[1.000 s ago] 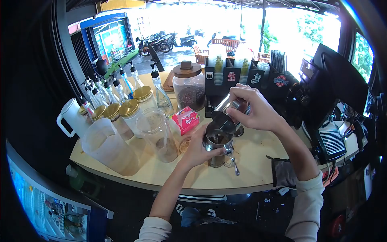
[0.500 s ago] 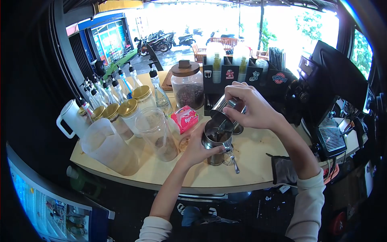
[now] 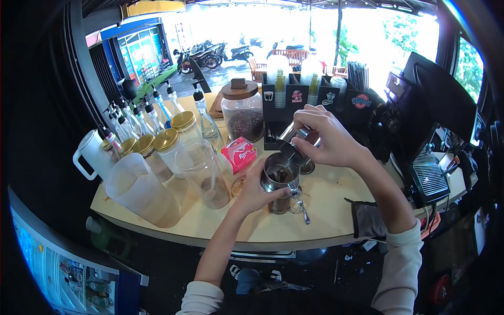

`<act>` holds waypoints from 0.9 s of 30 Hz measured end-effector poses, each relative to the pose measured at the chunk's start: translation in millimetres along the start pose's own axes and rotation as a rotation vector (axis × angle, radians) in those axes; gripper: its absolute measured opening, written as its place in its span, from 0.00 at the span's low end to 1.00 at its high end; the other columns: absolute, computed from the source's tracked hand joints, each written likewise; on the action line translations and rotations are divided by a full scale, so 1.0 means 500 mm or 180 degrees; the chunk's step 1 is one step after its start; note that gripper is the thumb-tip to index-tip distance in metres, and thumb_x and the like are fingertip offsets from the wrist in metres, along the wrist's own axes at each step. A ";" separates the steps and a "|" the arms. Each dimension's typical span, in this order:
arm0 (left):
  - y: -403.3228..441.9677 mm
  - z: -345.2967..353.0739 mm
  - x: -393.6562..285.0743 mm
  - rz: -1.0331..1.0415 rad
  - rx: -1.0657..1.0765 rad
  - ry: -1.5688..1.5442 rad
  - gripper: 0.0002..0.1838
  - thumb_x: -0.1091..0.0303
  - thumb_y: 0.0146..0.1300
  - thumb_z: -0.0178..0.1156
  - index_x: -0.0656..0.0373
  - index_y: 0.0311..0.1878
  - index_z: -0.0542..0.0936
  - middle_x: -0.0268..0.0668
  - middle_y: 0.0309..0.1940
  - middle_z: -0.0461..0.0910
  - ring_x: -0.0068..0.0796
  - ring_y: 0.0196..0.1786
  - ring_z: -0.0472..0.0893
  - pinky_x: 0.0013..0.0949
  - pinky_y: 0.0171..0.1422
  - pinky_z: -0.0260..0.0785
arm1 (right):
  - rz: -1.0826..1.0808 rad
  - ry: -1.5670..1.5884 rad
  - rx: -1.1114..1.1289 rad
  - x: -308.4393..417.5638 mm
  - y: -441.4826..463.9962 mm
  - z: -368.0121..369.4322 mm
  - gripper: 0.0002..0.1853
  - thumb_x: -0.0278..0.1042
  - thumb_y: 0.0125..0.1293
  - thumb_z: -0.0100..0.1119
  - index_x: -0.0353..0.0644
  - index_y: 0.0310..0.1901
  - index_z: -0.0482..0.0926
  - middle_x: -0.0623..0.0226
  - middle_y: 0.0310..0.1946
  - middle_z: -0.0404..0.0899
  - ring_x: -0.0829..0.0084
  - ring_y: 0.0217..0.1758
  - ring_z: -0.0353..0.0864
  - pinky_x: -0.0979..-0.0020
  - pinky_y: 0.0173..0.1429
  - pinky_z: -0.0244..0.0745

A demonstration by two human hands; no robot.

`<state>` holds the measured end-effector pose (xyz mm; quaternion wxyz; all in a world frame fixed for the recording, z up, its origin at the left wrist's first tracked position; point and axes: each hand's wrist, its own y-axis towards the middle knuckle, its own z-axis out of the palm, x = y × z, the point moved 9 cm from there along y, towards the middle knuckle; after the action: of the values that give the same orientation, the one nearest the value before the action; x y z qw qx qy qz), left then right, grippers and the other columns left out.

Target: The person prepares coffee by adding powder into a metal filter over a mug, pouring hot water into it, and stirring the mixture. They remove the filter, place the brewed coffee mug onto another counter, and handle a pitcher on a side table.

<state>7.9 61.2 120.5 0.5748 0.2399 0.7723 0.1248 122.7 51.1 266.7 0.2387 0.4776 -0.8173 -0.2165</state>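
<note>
My left hand (image 3: 257, 191) is wrapped round a shiny metal cup (image 3: 282, 171), its thumb along the near side. Dark contents show inside. Directly below stands a clear glass mug (image 3: 279, 206) with a handle, and a spoon (image 3: 305, 214) slants out at its right. Above the cup's far right rim, my right hand (image 3: 328, 135) grips a metal pitcher (image 3: 286, 134), tilted with its mouth down toward the cup. What leaves the pitcher, if anything, I cannot make out. A pink packet (image 3: 239, 154) lies just beyond my left hand.
Left on the counter (image 3: 325, 223) stand a clear jar (image 3: 202, 173), a frosted pitcher (image 3: 139, 191), gold-lidded jars (image 3: 166, 142) and pump bottles (image 3: 206, 118). A wooden-lidded jar (image 3: 242, 115) and black cup holder (image 3: 315, 100) are behind. A dark cloth (image 3: 369, 219) lies at right.
The pitcher in my right hand has tipped further, and its mouth has shifted slightly right, uncovering more of the cup's inside. My left hand keeps its hold on the cup.
</note>
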 end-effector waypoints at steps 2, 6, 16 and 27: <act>-0.002 0.000 0.003 -0.0009 -0.0007 -0.0006 0.43 0.61 0.39 0.77 0.63 0.61 0.70 0.41 0.49 0.78 0.35 0.55 0.77 0.37 0.63 0.66 | 0.0063 0.0029 -0.0043 -0.001 -0.007 -0.005 0.10 0.29 0.54 0.61 0.38 0.30 0.68 0.64 0.22 0.69 0.64 0.32 0.72 0.62 0.57 0.62; -0.001 -0.002 0.005 0.0050 0.0032 0.0177 0.47 0.59 0.38 0.79 0.63 0.63 0.67 0.43 0.54 0.76 0.38 0.59 0.75 0.38 0.67 0.64 | 0.0356 -0.0087 -0.0073 -0.006 -0.025 -0.014 0.10 0.28 0.55 0.62 0.38 0.31 0.68 0.63 0.22 0.68 0.65 0.30 0.72 0.65 0.48 0.67; -0.087 -0.101 -0.046 0.0537 -0.0543 0.0227 0.41 0.62 0.55 0.70 0.63 0.68 0.61 0.45 0.64 0.66 0.36 0.68 0.67 0.39 0.70 0.61 | 0.1241 0.1995 -0.1547 -0.084 -0.093 -0.054 0.12 0.30 0.65 0.63 0.42 0.32 0.67 0.80 0.23 0.67 0.93 0.25 0.64 0.86 0.25 0.57; -0.358 -0.444 -0.097 0.1459 -0.2381 0.0332 0.18 0.72 0.65 0.57 0.66 0.57 0.71 0.42 0.53 0.73 0.33 0.58 0.72 0.35 0.65 0.60 | 0.1528 0.3743 -0.1652 0.058 0.013 0.174 0.07 0.33 0.69 0.56 0.45 0.34 0.69 0.76 0.21 0.71 0.85 0.18 0.72 0.81 0.18 0.66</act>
<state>-232.3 -97.9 145.3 0.5399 0.1738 0.6288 0.5319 53.8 39.1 206.6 0.7909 0.2488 -0.5568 -0.0511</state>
